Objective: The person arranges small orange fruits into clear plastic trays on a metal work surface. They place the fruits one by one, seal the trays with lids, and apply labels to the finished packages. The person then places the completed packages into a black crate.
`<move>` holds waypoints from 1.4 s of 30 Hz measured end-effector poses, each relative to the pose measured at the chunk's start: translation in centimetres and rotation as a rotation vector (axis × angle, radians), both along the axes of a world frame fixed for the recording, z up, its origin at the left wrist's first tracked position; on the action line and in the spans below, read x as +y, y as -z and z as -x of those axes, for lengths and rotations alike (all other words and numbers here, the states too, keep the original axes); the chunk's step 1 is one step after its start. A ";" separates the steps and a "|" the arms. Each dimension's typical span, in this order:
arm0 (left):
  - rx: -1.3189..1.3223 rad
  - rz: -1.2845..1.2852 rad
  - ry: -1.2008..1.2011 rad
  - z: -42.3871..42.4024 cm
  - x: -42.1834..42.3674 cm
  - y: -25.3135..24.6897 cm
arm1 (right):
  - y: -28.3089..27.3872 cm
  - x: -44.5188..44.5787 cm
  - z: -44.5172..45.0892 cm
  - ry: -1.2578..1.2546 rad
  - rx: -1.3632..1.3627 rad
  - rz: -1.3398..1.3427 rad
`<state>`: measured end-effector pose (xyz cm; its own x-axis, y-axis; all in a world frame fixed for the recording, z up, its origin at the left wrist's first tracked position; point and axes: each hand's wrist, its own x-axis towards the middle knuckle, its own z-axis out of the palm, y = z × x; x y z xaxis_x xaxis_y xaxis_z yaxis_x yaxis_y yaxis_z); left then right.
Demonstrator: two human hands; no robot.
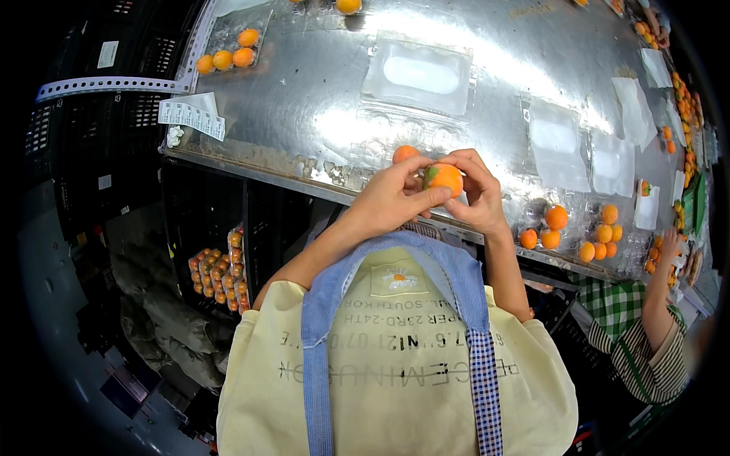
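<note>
An orange persimmon with a green leafy calyx (pixel 447 179) is held between my left hand (pixel 390 196) and my right hand (pixel 482 194), just above the table's near edge. Fingers and thumbs of both hands touch it. Just behind my left fingers, a second persimmon (pixel 404 153) sits at the near end of an open clear plastic clamshell box (pixel 379 128). My hands partly hide that fruit and the front of the box. The clamshell's lid (pixel 419 77) lies folded back, away from me, on the metal table (pixel 308 74).
More open clamshells hold several persimmons at right (pixel 550 239) and far left (pixel 243 57). A printed label sheet (pixel 194 117) lies at the table's left corner. Filled fruit packs (pixel 219 273) stand in a dark crate below. A co-worker's arm (pixel 658 296) reaches over the table at right.
</note>
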<state>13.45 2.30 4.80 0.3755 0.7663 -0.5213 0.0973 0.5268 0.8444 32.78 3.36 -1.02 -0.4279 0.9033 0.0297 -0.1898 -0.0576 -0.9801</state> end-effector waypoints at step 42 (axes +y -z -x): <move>-0.080 -0.465 -0.812 25.8 10.8 2.7 | 1.2 -0.7 0.4 0.288 -0.252 0.220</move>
